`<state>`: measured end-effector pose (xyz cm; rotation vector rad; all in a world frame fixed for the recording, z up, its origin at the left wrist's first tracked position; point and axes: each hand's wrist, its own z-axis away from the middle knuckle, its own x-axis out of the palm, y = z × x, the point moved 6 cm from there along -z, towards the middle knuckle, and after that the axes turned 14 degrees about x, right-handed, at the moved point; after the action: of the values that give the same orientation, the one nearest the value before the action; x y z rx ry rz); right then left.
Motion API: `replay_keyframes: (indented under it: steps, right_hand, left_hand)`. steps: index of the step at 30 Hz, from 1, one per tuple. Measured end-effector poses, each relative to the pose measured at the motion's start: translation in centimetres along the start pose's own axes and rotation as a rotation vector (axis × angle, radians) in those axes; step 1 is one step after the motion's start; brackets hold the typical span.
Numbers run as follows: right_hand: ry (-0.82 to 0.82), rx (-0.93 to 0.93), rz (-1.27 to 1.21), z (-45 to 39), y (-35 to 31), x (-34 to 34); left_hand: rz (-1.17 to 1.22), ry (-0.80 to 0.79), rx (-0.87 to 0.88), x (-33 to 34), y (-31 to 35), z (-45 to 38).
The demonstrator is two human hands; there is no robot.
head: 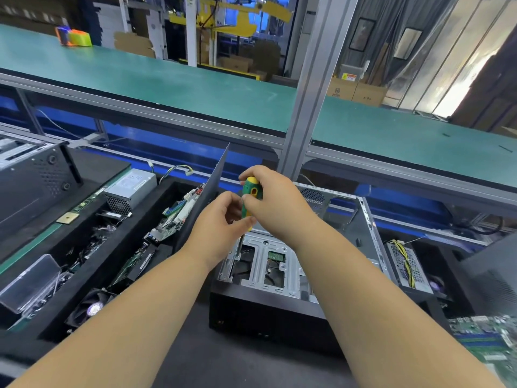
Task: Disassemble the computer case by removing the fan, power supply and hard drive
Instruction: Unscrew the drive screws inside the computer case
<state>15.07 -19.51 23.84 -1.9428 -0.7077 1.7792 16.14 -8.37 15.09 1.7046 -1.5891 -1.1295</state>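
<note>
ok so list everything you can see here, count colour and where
computer case: 1, black and grey, centre, open side up
screwdriver: 1, green and yellow handle, upright over the case, tip at the drive cage
drive cage: 1, grey metal, inside the case
dark panel: 1, standing on edge left of the case
power supply: 1, silver, left tray, far end
circuit boards: several, green, left tray
fan: 1, black, left tray, near end
second case: 1, black, far left
metal unit with yellow cables: 1, right tray
green conveyor: 1, behind
tape dispenser: 1, orange and green, far left on the conveyor
left hand: pinches the handle's lower part
right hand: grips the handle's top
</note>
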Motion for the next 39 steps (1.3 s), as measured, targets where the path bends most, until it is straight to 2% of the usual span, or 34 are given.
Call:
replay_keyframes:
  steps: [2, 5, 9, 15, 18, 22, 27, 33, 39]
  right_hand:
    - [-0.029, -0.01, 0.04, -0.1, -0.3, 0.2]
    - [-0.082, -0.012, 0.081, -0.3, -0.4, 0.3]
    - [-0.059, -0.051, 0.139, -0.4, -0.5, 0.0]
    - [0.083, -0.067, 0.225, -0.4, -0.4, 0.1]
    - [0.13, -0.07, 0.209, -0.5, -0.5, 0.1]
    - [0.187, -0.045, 0.157, -0.7, -0.3, -0.5]
    - [0.138, -0.012, 0.067, -1.1, 0.6, -1.1]
    - [0.012, -0.044, -0.017, -1.0, 0.6, -0.8]
    - [0.105, -0.061, -0.014, -0.5, 0.1, -1.1]
  left_hand:
    - [0.065, -0.087, -0.01, 0.3, 0.0, -0.1]
    - [0.035, -0.165, -0.003, 0.4, 0.2, 0.1]
    - [0.012, -0.177, -0.005, 0.1, 0.2, 0.1]
    - [-0.06, -0.029, -0.029, -0.4, 0.3, -0.3]
    - [-0.12, -0.012, 0.025, -0.2, 1.1, -0.5]
    - [-0.087, -0.059, 0.03, -0.4, 1.2, -0.6]
    - [-0.051, -0.194, -0.005, -0.2, 0.4, -0.1]
    - [-0.012, -0.023, -0.004, -0.9, -0.2, -0.2]
    - [-0.085, 0.06, -0.013, -1.1, -0.2, -0.1]
